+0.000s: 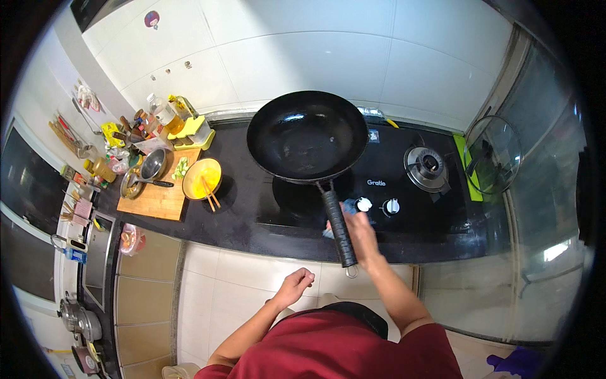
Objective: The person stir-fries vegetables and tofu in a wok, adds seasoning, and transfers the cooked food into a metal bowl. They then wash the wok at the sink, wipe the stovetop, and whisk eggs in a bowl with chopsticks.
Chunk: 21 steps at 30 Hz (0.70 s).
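A black wok sits over the left burner of the black glass stove, and its wrapped handle points toward me. My right hand is just right of the handle, below the white knobs. Its fingers close over a bluish cloth against the stove's front, with a bit of the cloth showing left of the handle too. The handle hides part of the fingers. My left hand hovers in front of the counter, its fingers curled with nothing visible in them.
Left of the stove stand a bowl of beaten egg with chopsticks, and a wooden cutting board with chopped greens, a small pan and bottles behind. On the right are a bare burner and a glass lid by the glass panel.
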Each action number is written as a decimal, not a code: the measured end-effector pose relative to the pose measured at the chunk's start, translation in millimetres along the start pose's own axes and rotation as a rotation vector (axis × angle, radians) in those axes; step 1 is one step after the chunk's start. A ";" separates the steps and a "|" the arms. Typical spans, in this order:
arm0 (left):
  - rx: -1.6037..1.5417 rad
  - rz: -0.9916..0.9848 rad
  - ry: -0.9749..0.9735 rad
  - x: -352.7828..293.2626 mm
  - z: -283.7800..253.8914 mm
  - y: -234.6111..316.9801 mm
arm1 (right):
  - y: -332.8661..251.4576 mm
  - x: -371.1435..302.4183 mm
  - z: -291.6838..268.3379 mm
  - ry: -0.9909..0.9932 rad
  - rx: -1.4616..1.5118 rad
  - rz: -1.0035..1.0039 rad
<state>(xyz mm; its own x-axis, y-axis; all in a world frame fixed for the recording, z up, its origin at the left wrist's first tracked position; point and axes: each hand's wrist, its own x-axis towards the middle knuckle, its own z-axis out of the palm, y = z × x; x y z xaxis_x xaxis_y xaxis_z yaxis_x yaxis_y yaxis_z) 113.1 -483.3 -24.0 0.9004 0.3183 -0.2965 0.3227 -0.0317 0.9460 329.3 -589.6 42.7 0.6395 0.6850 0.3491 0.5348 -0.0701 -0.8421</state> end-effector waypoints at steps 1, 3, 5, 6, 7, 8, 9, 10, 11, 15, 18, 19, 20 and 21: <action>-0.007 -0.007 -0.008 -3.1 -5.1 -2.6 | 5.6 -6.0 23.3 -0.002 0.321 0.128; -0.012 -0.024 -0.002 -12.8 -23.3 -7.9 | -1.5 1.9 60.8 0.005 0.194 0.069; -0.048 -0.016 0.008 -24.0 -42.0 -9.4 | -9.4 17.5 86.5 0.093 -0.523 -0.141; -0.067 -0.013 0.015 -31.1 -52.5 -10.0 | -13.6 24.8 103.4 0.038 -0.580 -0.067; -0.065 -0.034 0.036 -39.7 -64.5 -11.1 | -15.4 29.4 123.2 0.000 -0.582 -0.102; -0.062 -0.052 0.054 -47.4 -77.3 -12.0 | -18.0 34.7 142.0 -0.034 -0.587 -0.137; -0.058 -0.069 0.071 -55.0 -90.4 -13.7 | -24.5 37.6 159.9 -0.045 -0.556 -0.205; -0.095 -0.068 0.087 -63.1 -103.2 -16.8 | -28.8 38.8 180.2 -0.072 -0.491 -0.222; -0.130 -0.072 0.104 -74.2 -117.3 -23.1 | -37.5 36.7 200.9 -0.126 -0.455 -0.219; -0.188 -0.113 0.171 -107.5 -176.5 -43.3 | -52.4 23.6 261.1 -0.119 -0.385 -0.222; -0.216 -0.092 0.189 -124.9 -223.5 -65.6 | -20.6 -2.1 286.6 -0.035 -0.512 -0.107; -0.199 -0.073 0.197 -129.1 -238.6 -73.0 | -13.5 -11.0 291.3 -0.062 -0.590 -0.046; -0.213 -0.079 0.216 -133.3 -251.8 -80.2 | -19.1 -14.6 296.3 -0.091 -0.663 0.017; -0.226 -0.084 0.235 -136.8 -264.2 -86.9 | -23.1 -12.0 305.0 -0.100 -0.697 0.006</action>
<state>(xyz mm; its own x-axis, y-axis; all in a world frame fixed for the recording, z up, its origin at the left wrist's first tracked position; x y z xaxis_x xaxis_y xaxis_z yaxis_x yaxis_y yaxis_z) -115.1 -273.7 -30.9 0.7728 0.5216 -0.3614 0.2967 0.2065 0.9324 140.8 -375.0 -67.5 0.6077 0.7442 0.2774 0.7819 -0.4996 -0.3728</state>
